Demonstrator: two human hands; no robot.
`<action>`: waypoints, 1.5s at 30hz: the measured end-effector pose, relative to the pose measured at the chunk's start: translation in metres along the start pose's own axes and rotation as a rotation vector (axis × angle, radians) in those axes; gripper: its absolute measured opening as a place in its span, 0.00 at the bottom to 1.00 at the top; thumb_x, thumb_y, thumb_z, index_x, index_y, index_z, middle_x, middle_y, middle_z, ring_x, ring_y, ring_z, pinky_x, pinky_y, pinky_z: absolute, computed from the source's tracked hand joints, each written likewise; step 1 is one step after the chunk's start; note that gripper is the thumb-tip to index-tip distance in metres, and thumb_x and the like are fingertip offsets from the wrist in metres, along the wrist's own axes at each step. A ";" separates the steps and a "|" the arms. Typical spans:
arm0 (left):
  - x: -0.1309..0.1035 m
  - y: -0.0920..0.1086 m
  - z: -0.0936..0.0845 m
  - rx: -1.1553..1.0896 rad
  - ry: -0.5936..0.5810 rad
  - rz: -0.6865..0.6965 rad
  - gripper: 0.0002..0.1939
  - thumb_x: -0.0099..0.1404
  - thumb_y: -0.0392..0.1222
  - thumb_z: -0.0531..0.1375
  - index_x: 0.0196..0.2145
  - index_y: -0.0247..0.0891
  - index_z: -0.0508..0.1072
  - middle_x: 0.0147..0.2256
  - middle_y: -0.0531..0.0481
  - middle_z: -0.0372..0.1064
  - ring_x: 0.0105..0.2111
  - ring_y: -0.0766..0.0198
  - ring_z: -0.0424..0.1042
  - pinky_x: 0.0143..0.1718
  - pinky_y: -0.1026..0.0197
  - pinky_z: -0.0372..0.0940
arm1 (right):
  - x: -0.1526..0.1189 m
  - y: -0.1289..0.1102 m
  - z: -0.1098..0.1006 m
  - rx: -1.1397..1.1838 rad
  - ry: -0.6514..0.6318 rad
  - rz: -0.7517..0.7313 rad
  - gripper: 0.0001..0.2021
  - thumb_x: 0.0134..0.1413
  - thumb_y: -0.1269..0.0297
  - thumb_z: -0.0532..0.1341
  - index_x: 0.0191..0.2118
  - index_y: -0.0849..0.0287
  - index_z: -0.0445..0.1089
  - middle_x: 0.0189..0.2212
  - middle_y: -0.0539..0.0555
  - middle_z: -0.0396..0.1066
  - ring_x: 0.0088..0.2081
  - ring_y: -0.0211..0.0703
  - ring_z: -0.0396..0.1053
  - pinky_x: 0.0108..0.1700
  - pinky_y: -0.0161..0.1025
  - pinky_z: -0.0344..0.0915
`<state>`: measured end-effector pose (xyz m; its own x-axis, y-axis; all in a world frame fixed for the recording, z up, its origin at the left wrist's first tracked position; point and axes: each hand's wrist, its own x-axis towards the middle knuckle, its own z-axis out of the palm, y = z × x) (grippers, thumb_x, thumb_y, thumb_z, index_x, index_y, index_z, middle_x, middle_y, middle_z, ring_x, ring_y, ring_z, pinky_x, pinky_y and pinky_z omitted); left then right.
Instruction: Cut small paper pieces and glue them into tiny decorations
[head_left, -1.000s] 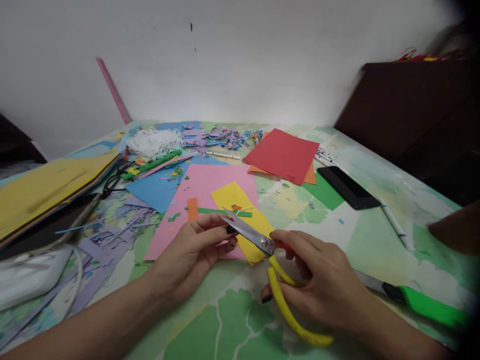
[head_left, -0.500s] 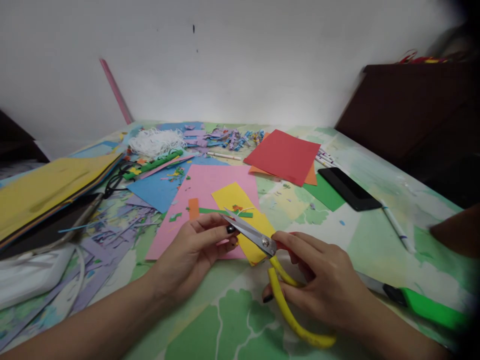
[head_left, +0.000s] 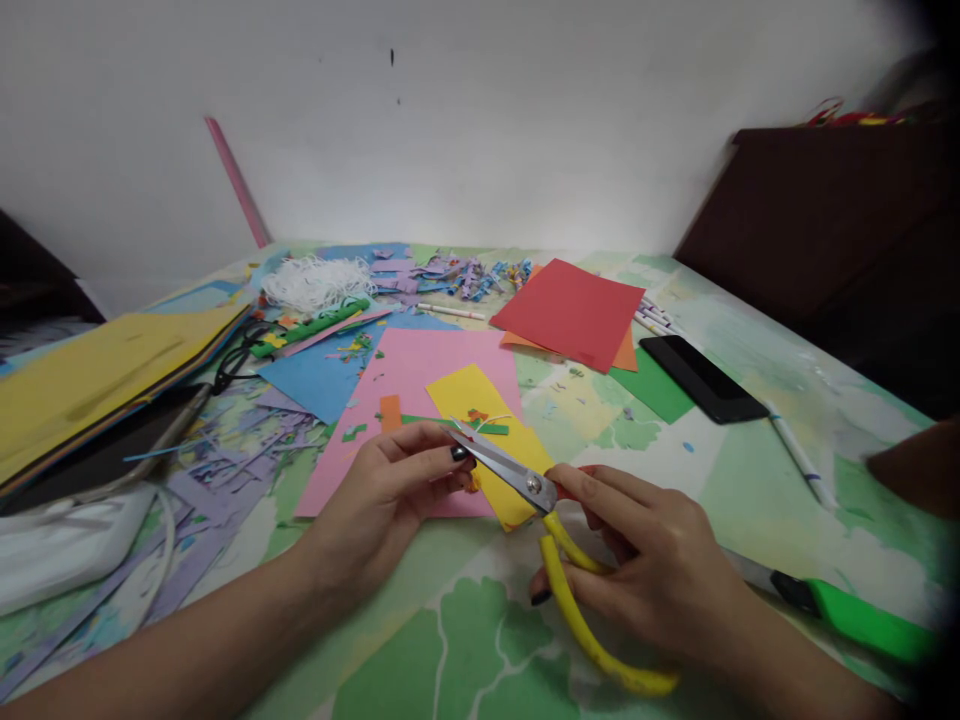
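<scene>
My right hand grips a pair of scissors by the yellow handles, which stand apart. The blades point up and left, close together. Their tips are at the fingers of my left hand, which is closed in a pinch; a small bit of red shows by the tips, but what the fingers hold I cannot make out. Below and behind lie a yellow paper piece with small orange and green cuttings, a green strip, an orange strip and a pink sheet.
Red paper lies over orange and green sheets. To the right are a black phone, a marker and a green-handled cutter. On the left are stacked coloured papers, purple scraps, white string and a white device.
The view has shifted slightly, so everything sits a little further right. Both hands and the scissors keep nearly the same pose.
</scene>
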<state>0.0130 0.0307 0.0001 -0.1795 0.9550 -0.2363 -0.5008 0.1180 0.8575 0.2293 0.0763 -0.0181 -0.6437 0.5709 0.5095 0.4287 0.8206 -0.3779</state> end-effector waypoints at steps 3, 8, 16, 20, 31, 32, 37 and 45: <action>0.001 0.001 0.000 0.019 -0.006 0.019 0.05 0.49 0.33 0.68 0.28 0.34 0.78 0.26 0.49 0.74 0.27 0.64 0.72 0.32 0.65 0.69 | 0.000 0.000 0.000 -0.004 0.000 0.002 0.24 0.45 0.60 0.69 0.48 0.68 0.73 0.36 0.62 0.75 0.32 0.48 0.74 0.31 0.40 0.73; 0.000 0.002 0.001 0.022 -0.006 0.037 0.04 0.49 0.32 0.67 0.27 0.35 0.79 0.25 0.51 0.74 0.26 0.66 0.73 0.31 0.66 0.68 | 0.001 -0.001 -0.002 -0.005 -0.020 0.006 0.25 0.43 0.58 0.70 0.47 0.68 0.74 0.36 0.63 0.75 0.32 0.49 0.74 0.31 0.41 0.74; 0.001 0.003 0.000 0.033 -0.021 0.048 0.04 0.50 0.30 0.67 0.27 0.34 0.79 0.25 0.51 0.74 0.26 0.67 0.73 0.32 0.67 0.67 | 0.003 -0.001 -0.004 -0.009 -0.012 -0.012 0.23 0.43 0.59 0.70 0.46 0.64 0.74 0.36 0.60 0.76 0.28 0.43 0.72 0.22 0.35 0.68; 0.002 0.003 -0.001 0.063 -0.017 0.061 0.03 0.51 0.31 0.67 0.27 0.34 0.80 0.25 0.51 0.74 0.26 0.68 0.72 0.31 0.68 0.66 | 0.003 0.000 -0.004 -0.007 -0.038 0.011 0.24 0.42 0.59 0.71 0.47 0.64 0.73 0.36 0.59 0.75 0.29 0.43 0.72 0.21 0.33 0.65; 0.007 0.002 -0.007 0.103 0.033 0.020 0.07 0.46 0.31 0.69 0.27 0.33 0.79 0.25 0.49 0.74 0.27 0.68 0.70 0.31 0.67 0.64 | 0.000 0.004 -0.003 -0.020 -0.045 0.000 0.22 0.45 0.60 0.69 0.48 0.62 0.72 0.37 0.58 0.75 0.23 0.37 0.66 0.20 0.33 0.62; 0.008 0.002 -0.007 0.106 0.035 0.025 0.07 0.46 0.31 0.69 0.27 0.33 0.80 0.25 0.50 0.74 0.26 0.68 0.69 0.30 0.68 0.63 | 0.000 0.004 -0.004 -0.024 -0.043 -0.001 0.22 0.46 0.60 0.68 0.48 0.62 0.72 0.36 0.58 0.74 0.22 0.36 0.65 0.20 0.33 0.61; 0.008 0.004 -0.007 0.154 0.069 0.055 0.05 0.46 0.31 0.68 0.26 0.33 0.80 0.25 0.50 0.73 0.24 0.71 0.67 0.27 0.69 0.62 | 0.002 0.002 -0.006 -0.014 -0.007 0.108 0.23 0.46 0.55 0.67 0.48 0.62 0.72 0.31 0.55 0.73 0.20 0.36 0.62 0.19 0.34 0.60; 0.007 0.005 -0.006 -0.001 -0.015 0.008 0.06 0.49 0.35 0.68 0.28 0.33 0.79 0.28 0.47 0.76 0.29 0.64 0.74 0.35 0.64 0.68 | 0.004 0.000 -0.006 0.007 -0.004 0.180 0.29 0.41 0.51 0.70 0.48 0.63 0.73 0.27 0.53 0.71 0.20 0.35 0.60 0.22 0.35 0.60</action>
<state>0.0035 0.0365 0.0001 -0.1708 0.9598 -0.2228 -0.5001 0.1103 0.8589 0.2306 0.0785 -0.0120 -0.5593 0.7087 0.4300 0.5328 0.7047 -0.4685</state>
